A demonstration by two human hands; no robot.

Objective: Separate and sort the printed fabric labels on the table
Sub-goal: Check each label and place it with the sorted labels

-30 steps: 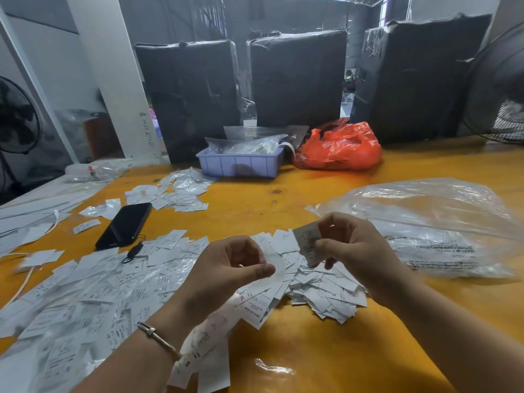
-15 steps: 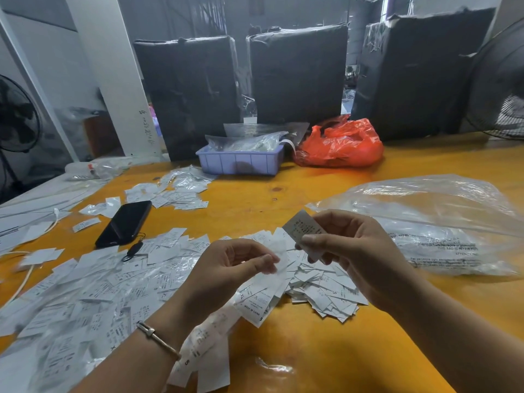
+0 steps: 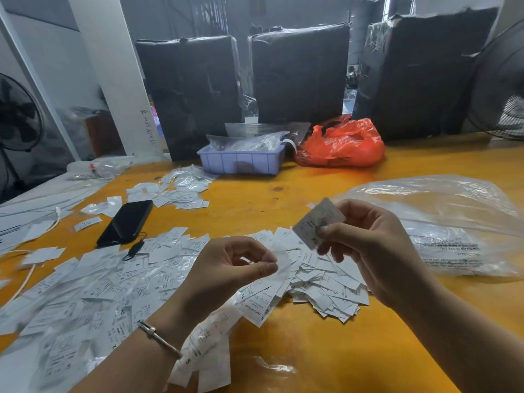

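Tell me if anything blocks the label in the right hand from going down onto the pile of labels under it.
Nothing visible does. The right hand pinches the label in open air above the pile of labels. The left hand, holding a strip of labels, sits off to the left.

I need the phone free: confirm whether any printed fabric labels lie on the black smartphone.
No, the black smartphone lies bare on the orange table, with labels only beside it.

A single printed label (image 3: 319,222) is pinched between thumb and fingers of the right hand (image 3: 365,245), raised above the heap of labels (image 3: 326,285) on the orange tabletop (image 3: 312,350). A strip of joined labels (image 3: 255,302) is gripped by the left hand (image 3: 226,273). A black phone (image 3: 126,222) is seen at left, and a clear plastic bag (image 3: 442,222) at right.
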